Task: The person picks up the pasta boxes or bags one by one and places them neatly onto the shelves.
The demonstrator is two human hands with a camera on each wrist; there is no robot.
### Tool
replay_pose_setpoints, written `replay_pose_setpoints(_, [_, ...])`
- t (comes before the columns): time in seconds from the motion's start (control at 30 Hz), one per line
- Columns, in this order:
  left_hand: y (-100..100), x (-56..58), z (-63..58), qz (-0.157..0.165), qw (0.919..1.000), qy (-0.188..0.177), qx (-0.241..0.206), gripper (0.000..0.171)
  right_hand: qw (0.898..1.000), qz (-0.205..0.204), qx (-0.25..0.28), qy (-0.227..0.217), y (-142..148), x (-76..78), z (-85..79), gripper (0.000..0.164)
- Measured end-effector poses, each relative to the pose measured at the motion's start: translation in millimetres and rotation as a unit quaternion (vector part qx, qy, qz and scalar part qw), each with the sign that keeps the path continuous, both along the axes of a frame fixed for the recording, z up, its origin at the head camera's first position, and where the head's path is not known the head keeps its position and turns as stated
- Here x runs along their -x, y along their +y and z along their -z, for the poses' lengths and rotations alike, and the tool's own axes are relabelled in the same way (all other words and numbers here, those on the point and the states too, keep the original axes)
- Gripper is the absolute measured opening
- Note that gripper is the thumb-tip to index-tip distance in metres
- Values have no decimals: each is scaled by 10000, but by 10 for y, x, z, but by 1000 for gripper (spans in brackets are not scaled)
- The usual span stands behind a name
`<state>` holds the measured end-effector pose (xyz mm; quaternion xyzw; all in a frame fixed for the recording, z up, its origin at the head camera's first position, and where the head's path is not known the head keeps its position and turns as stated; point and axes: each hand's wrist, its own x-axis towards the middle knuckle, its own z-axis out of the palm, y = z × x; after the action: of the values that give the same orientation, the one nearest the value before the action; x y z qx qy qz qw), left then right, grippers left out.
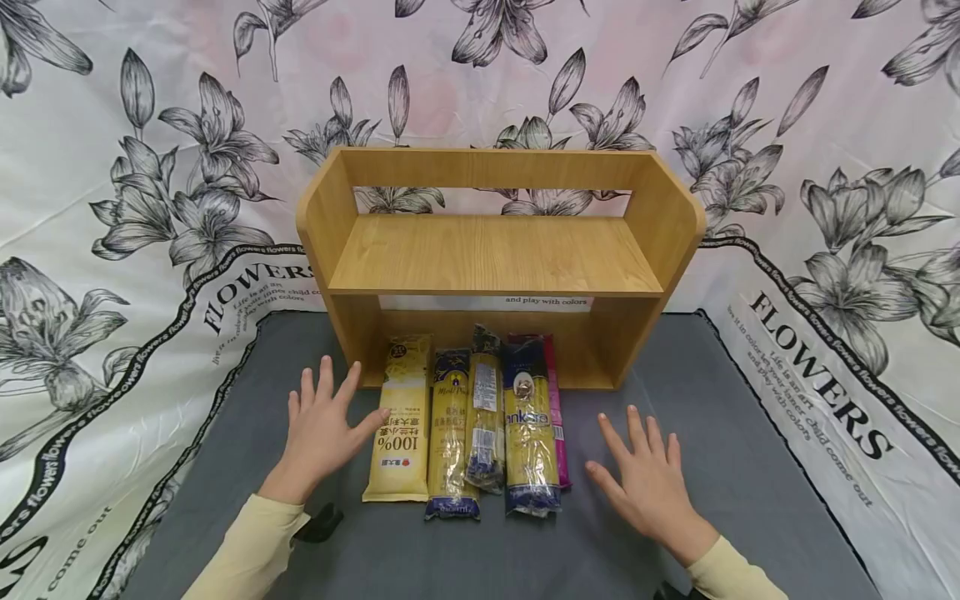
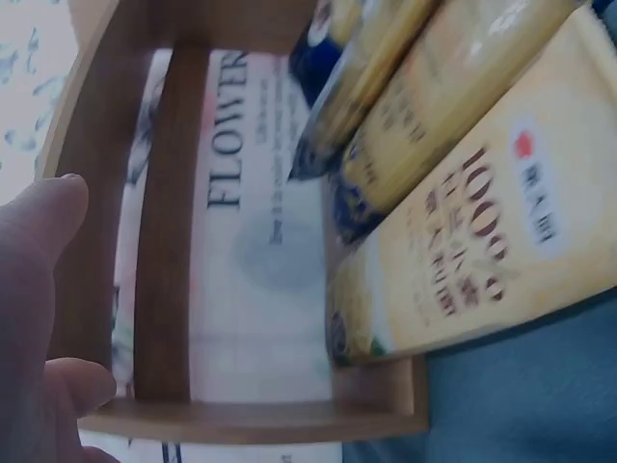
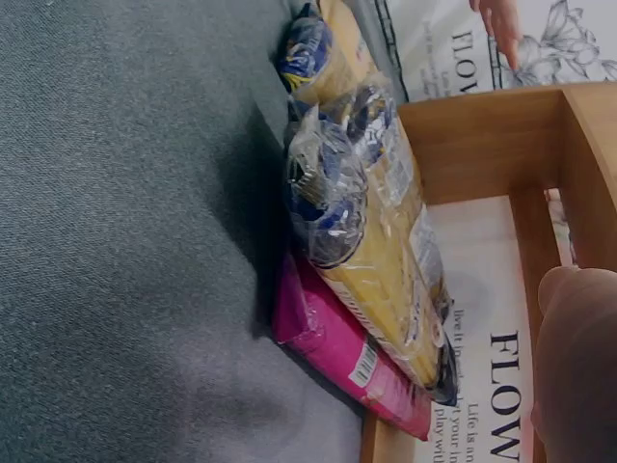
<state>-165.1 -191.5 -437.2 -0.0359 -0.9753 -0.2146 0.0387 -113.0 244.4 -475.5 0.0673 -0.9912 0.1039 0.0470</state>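
My left hand (image 1: 322, 429) is spread, its thumb overlapping the edge of a pale yellow pasta packet (image 1: 400, 417) in the head view. To the right of the packets my right hand (image 1: 647, 479) hovers with fingers apart, holding nothing. Beside the pale packet lie a blue-ended spaghetti packet (image 1: 450, 433), a clear-wrapped spaghetti packet with white labels (image 1: 486, 408) and a blue-and-yellow spaghetti packet (image 1: 529, 425). A magenta packet (image 3: 347, 347) sits partly hidden under the blue-and-yellow one. Their far ends reach into the lower opening of a wooden shelf (image 1: 495, 254).
The two-tier shelf stands at the back of the grey table surface (image 1: 330, 558). Behind it hangs a white cloth (image 1: 825, 208) printed with flowers and lettering, which also runs down both sides of the table. A black object (image 1: 318, 523) shows by the left wrist.
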Motion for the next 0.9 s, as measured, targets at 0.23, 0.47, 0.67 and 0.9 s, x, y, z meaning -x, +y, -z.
replay_pose_setpoints(0.23, [-216, 331, -83, -211, 9985, -260, -425, 94, 10000, -48, -38, -40, -40, 15, 86, 70])
replay_pose_setpoints(0.47, [-317, 735, -185, -430, 9934, -201, -1048, 90, 9999, -147, -13, 32, -73, 17, 135, 67])
replay_pose_setpoints(0.67, [-319, 1023, -288, -647, 9772, -96, -2018, 84, 9998, -177, 31, 20, -69, -15, 156, 66])
replay_pose_setpoints(0.9, [-264, 1257, -300, -1190, 9491, 490, -2876, 62, 9999, -140, 45, 2, -44, -44, 201, 65])
